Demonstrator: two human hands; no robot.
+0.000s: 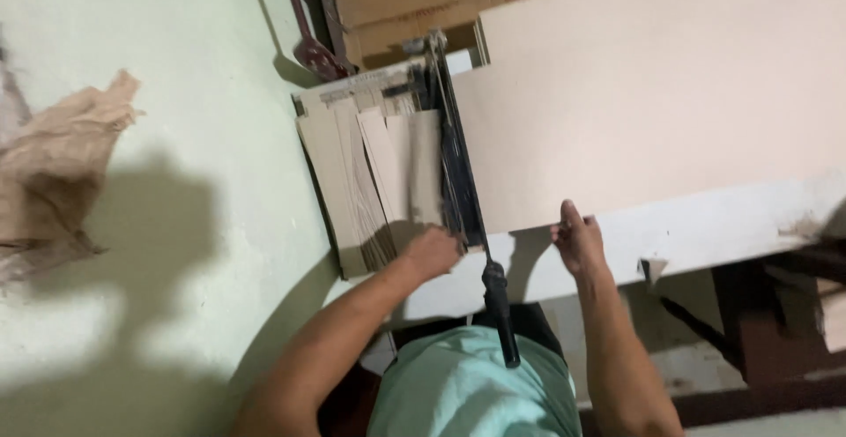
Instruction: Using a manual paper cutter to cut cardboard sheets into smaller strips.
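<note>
Our left hand (pixel 432 250) presses flat on cut cardboard strips (pixel 388 173) at nine o'clock of the cutter blade (pixel 458 173); right hand (pixel 577 241) pinches the cardboard sheet (pixel 643 93) edge—we should keep it square.

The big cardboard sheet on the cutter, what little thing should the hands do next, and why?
Probably the left hand should let go of the cut strips and grip the black lever handle. The right hand already holds the cardboard sheet at its near edge, the blade arm lies along its left edge, and no hand is on the handle.
</note>
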